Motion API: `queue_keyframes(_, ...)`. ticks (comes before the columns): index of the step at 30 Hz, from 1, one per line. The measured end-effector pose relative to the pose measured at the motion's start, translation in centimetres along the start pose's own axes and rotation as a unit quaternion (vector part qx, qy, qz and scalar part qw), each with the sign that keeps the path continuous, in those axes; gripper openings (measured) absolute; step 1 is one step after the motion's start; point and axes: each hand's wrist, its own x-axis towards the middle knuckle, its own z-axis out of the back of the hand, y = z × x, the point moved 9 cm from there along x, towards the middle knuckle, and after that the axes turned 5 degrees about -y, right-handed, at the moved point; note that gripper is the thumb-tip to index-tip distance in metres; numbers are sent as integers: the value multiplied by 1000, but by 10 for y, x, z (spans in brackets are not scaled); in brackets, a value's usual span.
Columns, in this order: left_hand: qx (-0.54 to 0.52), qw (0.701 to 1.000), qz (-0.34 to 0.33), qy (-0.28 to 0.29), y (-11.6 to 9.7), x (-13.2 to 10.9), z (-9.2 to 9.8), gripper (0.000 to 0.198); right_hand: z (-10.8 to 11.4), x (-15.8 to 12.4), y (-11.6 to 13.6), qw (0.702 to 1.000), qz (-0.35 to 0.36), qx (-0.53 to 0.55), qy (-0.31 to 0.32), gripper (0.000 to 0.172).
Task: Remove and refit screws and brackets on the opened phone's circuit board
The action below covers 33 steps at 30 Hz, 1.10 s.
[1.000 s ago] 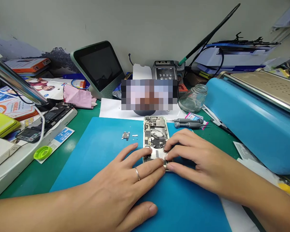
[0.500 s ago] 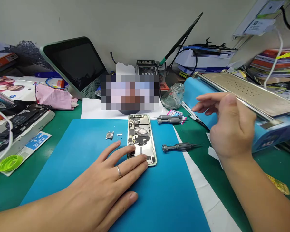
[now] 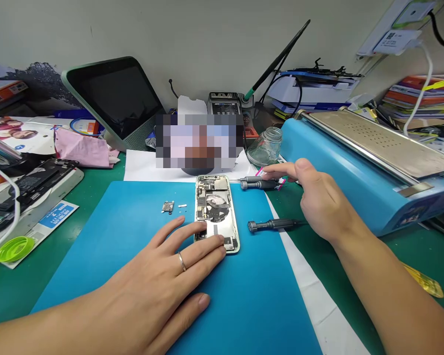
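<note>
An opened phone (image 3: pixel 216 197) with its inner parts exposed lies upright in line with me on a blue mat (image 3: pixel 103 256). My left hand (image 3: pixel 170 271), fingers spread, rests its fingertips on the phone's lower end. Beyond the phone's right side, two grey screwdrivers (image 3: pixel 261 185) lie side by side. My right hand (image 3: pixel 321 202) hovers by their tips, index finger stretched out and nothing visible in it; its other fingers are partly hidden. Nearer me is another screwdriver (image 3: pixel 274 225). Left of the phone sit a small metal component (image 3: pixel 167 207) and a tiny silvery piece (image 3: pixel 182 205).
A blue machine with a metal top plate (image 3: pixel 336 162) stands to the right. A glass jar (image 3: pixel 268 148) is behind the screwdrivers. At the left are a tilted screen (image 3: pixel 114 98), a green ring-shaped lid (image 3: pixel 15 249) and another opened device (image 3: pixel 29 192).
My right hand has moved left and lower, from in front of the blue machine toward the pair of screwdrivers. My left hand and the phone stay in place.
</note>
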Motion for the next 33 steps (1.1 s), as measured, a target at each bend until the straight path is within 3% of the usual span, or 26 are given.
queue_keyframes(5, -1, 1000, 3, 21, 2, -4, -6, 64, -7, 2, 1, 997, 18, -78, 14, 49)
queue_keyframes(10, -17, 1000, 11, 5, 2, -6, -7, 64, -16, 4, 6, 984, 80, -154, 47, 35)
queue_keyframes(14, -17, 999, 25, -22, 4, -7, -8, 64, -24, 2, 6, 975, 119, -168, 86, 22)
queue_keyframes(17, -4, 1000, 19, -3, 3, -8, -12, 63, -27, 0, 5, 974, 124, -164, 96, 12)
queue_keyframes(26, -12, 1000, 0, 23, 3, -5, -12, 60, -30, 0, 2, 973, 118, -160, 114, 8)
queue_keyframes(33, -24, 1000, -3, 4, 1, -5, -8, 62, -31, 0, 5, 973, 113, -166, 117, 14)
